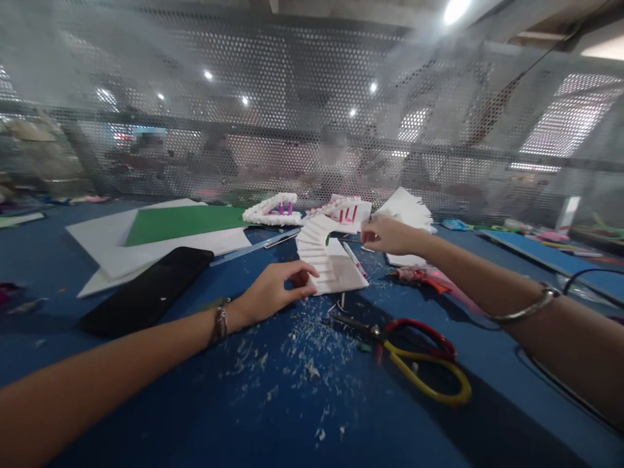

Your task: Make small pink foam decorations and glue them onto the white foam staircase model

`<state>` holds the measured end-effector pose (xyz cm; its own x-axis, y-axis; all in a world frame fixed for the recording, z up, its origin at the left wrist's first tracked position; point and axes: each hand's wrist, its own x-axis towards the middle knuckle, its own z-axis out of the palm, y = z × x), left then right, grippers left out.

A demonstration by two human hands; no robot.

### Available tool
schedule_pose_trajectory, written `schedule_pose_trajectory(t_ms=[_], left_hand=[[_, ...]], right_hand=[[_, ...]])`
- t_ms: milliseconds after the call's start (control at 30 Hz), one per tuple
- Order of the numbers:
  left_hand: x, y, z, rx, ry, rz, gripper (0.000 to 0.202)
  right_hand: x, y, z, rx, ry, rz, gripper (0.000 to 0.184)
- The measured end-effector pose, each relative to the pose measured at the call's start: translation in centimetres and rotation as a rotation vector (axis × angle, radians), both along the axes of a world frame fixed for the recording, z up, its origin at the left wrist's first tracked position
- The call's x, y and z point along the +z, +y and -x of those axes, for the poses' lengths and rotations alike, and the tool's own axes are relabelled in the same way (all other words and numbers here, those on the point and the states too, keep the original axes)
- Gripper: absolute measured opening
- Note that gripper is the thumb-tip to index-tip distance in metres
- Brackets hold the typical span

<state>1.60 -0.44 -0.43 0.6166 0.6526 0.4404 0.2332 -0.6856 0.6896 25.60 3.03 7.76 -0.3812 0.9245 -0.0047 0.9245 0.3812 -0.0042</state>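
Observation:
A small white model staircase, curved with several steps, stands on a white base in the middle of the table. My left hand is at its near left edge, with thumb and fingertips closed on the lower steps. To the right of the model, my right hand hovers just above the table with its fingers curled together. A small white bit may be at its fingertips, but I cannot make it out. Scissors with red and yellow handles lie in front, their blades pointing at the model.
White scraps litter the blue table. Left lie a black phone-like slab, a green sheet and white sheets. Behind are white-edged pieces with purple posts and red posts. A perforated metal screen stands beyond.

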Motion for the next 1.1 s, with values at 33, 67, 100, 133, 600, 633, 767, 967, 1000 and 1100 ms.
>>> schedule_pose_trajectory(t_ms=[33, 67, 100, 133, 600, 633, 767, 967, 1000, 1100], left_hand=[[0.0, 0.0, 0.0, -0.007, -0.012, 0.043, 0.018], [-0.1, 0.0, -0.1, -0.015, -0.024, 0.085, 0.017], [-0.1, 0.1, -0.1, -0.021, -0.035, 0.125, 0.016], [-0.1, 0.1, -0.1, -0.024, -0.048, 0.162, 0.015], [0.5, -0.5, -0.4, -0.033, -0.346, 0.688, 0.019], [0.3, -0.5, -0.4, -0.044, -0.379, 0.728, 0.02], [0.2, -0.5, -0.5, -0.059, -0.495, 0.854, 0.02], [0.8, -0.6, -0.4, -0.032, -0.57, 0.984, 0.009], [0.9, -0.7, -0.4, -0.027, -0.578, 1.001, 0.007], [1.1, -1.2, -0.6, -0.02, -0.594, 1.04, 0.013]], right_hand=[[-0.2, 0.4, -0.3, -0.001, -0.053, 0.017, 0.027], [-0.6, 0.6, -0.4, 0.006, -0.099, 0.031, 0.027], [-1.0, 0.8, -0.3, 0.021, -0.14, 0.045, 0.027], [-1.5, 0.9, -0.2, 0.041, -0.176, 0.055, 0.027], [-3.3, -0.5, 0.9, 0.231, -0.561, -0.076, 0.028], [-3.5, -0.5, 0.9, 0.243, -0.578, -0.087, 0.028], [-3.9, 0.1, 0.8, 0.277, -0.63, -0.133, 0.028], [-1.5, -0.9, 0.4, 0.258, -0.576, -0.368, 0.019], [-0.9, -1.7, 0.5, 0.252, -0.543, -0.433, 0.016], [0.0, -5.9, 0.9, 0.305, -0.425, -0.582, 0.016]])
